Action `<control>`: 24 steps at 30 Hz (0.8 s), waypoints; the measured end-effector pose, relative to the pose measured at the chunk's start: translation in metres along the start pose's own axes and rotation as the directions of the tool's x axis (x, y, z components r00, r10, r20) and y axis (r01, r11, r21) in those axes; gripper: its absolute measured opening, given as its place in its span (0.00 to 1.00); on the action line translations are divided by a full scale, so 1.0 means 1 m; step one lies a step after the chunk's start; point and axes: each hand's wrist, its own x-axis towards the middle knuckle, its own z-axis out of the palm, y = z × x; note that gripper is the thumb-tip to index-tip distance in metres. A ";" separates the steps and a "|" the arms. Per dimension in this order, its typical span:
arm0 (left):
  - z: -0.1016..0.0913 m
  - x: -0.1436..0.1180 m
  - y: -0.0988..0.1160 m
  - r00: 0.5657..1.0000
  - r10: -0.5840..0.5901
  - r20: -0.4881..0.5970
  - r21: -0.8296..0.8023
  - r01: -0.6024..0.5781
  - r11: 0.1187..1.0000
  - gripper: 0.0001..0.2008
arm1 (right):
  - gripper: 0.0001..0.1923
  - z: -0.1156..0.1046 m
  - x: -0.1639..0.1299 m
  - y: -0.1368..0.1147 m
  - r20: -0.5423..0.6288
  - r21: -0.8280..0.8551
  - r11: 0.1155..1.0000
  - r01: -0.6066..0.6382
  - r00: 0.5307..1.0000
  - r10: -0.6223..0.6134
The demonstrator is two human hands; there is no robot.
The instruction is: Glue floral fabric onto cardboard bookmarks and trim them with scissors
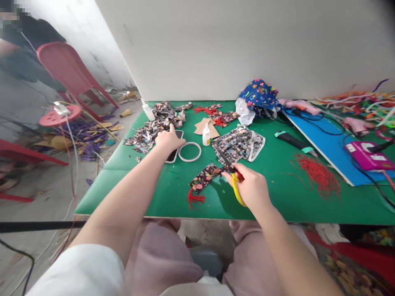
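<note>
Your right hand (251,187) is closed around the yellow-handled scissors (233,174), blades pointing away from you toward the floral fabric piece (239,144). Just left of the scissors lies a small dark floral pouch (205,177) (red tassel (195,199) at its near end). Farther left of the scissors, your left hand (168,139) rests, fingers loosely spread, on the phone (174,153), beside the white ring (189,151).

Green table (173,193), yellow-handled scissors (236,185), black floral pouch (205,177) with red tassel (195,199), blue mat (327,144), white glue bottle (206,135)
</note>
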 end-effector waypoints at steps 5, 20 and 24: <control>-0.002 -0.002 0.001 1.000 -0.010 0.005 -0.005 0.010 1.000 0.45 | 0.14 -0.001 0.000 0.000 0.007 0.008 1.000 -0.010 1.000 0.010; -0.002 -0.004 0.001 1.000 -0.007 -0.006 -0.038 0.007 0.999 0.46 | 0.16 0.001 0.001 0.001 0.038 -0.018 1.000 -0.022 0.999 0.023; -0.002 -0.003 -0.001 1.000 -0.004 0.000 -0.056 0.004 0.998 0.49 | 0.16 0.001 0.001 0.000 0.031 -0.019 1.000 -0.014 0.999 0.014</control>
